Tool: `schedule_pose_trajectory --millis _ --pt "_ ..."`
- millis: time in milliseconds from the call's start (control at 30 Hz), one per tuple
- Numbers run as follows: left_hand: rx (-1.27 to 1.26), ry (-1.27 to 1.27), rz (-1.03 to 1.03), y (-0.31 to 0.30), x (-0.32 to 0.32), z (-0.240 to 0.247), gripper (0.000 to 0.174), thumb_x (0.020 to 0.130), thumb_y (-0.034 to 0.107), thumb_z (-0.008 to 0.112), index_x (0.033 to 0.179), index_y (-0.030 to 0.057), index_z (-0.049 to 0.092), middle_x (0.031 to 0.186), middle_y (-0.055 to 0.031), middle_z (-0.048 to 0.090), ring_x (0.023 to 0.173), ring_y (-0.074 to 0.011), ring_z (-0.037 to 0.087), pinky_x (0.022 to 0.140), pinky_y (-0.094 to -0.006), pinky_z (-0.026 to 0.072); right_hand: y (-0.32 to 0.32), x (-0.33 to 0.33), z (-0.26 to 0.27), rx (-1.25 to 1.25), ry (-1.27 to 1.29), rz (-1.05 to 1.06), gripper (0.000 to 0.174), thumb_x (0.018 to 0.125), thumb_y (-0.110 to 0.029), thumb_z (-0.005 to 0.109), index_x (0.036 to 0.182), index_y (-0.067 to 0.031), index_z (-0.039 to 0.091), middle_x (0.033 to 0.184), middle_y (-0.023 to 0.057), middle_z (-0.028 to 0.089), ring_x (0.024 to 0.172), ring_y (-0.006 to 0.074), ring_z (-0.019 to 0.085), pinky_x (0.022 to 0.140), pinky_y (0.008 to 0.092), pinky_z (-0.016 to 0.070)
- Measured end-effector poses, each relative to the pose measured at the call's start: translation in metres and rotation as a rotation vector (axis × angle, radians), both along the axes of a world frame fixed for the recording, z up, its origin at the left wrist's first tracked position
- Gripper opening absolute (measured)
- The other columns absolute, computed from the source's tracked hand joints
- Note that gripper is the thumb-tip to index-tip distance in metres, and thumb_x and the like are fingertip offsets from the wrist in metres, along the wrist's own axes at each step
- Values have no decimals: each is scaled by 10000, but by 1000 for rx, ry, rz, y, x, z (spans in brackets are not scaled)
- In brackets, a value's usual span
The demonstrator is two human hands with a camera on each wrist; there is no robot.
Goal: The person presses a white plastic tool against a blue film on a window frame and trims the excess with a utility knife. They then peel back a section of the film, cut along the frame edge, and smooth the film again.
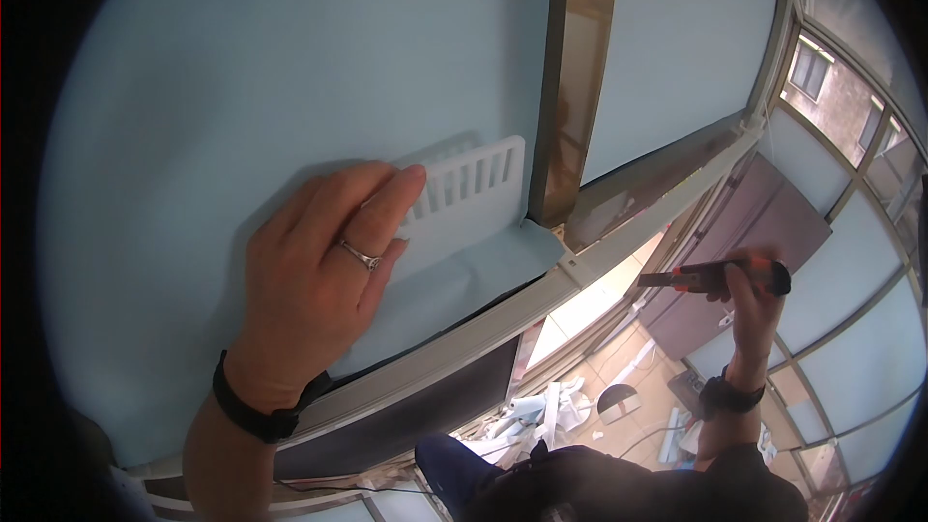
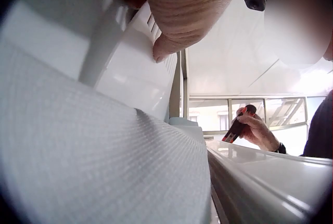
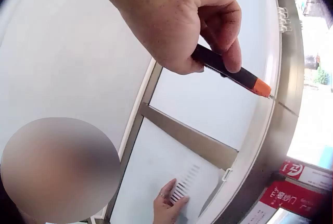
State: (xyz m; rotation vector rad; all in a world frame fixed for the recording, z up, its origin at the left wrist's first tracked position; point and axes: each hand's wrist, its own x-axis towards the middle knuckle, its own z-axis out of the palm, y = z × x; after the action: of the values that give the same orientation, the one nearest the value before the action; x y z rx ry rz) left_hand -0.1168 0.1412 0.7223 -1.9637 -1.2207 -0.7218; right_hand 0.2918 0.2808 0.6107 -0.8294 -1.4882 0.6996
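Fingers and thumb of the person's left hand (image 1: 324,251) pinch a flat white plastic scraper with a row of slots (image 1: 464,224), held against a smooth pale-blue sheet (image 1: 319,48) over a panel. A silver ring (image 1: 362,256) circles one finger, and a black band (image 1: 259,400) wraps the wrist. Just below the scraper, the sheet's lower edge stands loose and curls outward above a long white frame rail (image 1: 435,358). Near the scraper's far end runs a shiny brown-gold metal bar (image 1: 583,68), with another pale-blue panel (image 1: 686,48) beyond it.

Well apart from the left hand, the right hand (image 1: 754,298) grips a black and orange utility knife (image 1: 710,277), its blade out and pointing toward the left-hand side. The right wrist view sets the knife's orange end over the frame edge; whether they touch cannot be told.

Farther down, white scraps and strips (image 1: 551,411) lie heaped on a tiled floor (image 1: 619,353). Past them stands a purple-grey door (image 1: 749,208), beside pale-blue panes in metal frames (image 1: 865,261). Through the upper glazing shows a building wall with windows (image 1: 833,87); in the right wrist view, a red sign with white characters (image 3: 291,197) appears at the lower right.
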Motion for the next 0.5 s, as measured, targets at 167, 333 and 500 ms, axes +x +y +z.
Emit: schedule_pose_trajectory --millis 167,333,500 --pt "4 -6 -5 -1 0 -1 672 636 -17 831 1278 72 652 1135 -74 649 897 -257 670 753 -360 583 -32 -25 21 309 83 94 238 894 -28 685 1119 -11 611 974 167 712 836 215 710 632 291 565" --pt "-1 -9 0 -2 0 -1 662 642 -5 835 1274 66 650 1160 -81 661 901 -258 673 760 -363 583 -44 -34 49 862 -398 189 384 926 -386 744 1109 -57 670 993 188 732 829 291 742 668 327 598" --pt "2 2 3 -1 0 -1 652 652 -2 833 1273 63 643 1153 -79 656 897 -260 674 752 -364 582 -43 -75 65 807 -461 465 206 812 -78 784 992 -9 712 1059 198 741 763 300 745 629 342 596"
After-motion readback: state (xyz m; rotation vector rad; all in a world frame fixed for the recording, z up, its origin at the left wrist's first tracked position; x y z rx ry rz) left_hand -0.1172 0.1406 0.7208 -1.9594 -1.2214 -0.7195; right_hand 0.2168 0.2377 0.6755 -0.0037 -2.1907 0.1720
